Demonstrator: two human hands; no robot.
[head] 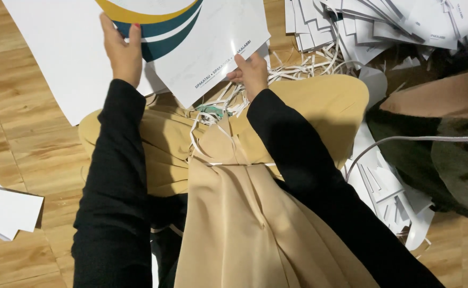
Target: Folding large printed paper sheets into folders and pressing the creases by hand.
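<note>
white printed sheet (202, 48), apparently one, two hands.

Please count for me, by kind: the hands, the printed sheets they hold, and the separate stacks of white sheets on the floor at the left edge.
Hands: 2, left hand and right hand
Printed sheet held: 1
White stack at left edge: 1
Total: 4

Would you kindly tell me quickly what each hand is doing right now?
Left hand: closed on the left edge of the printed white sheet.
Right hand: closed on the same sheet's lower right edge.
</note>
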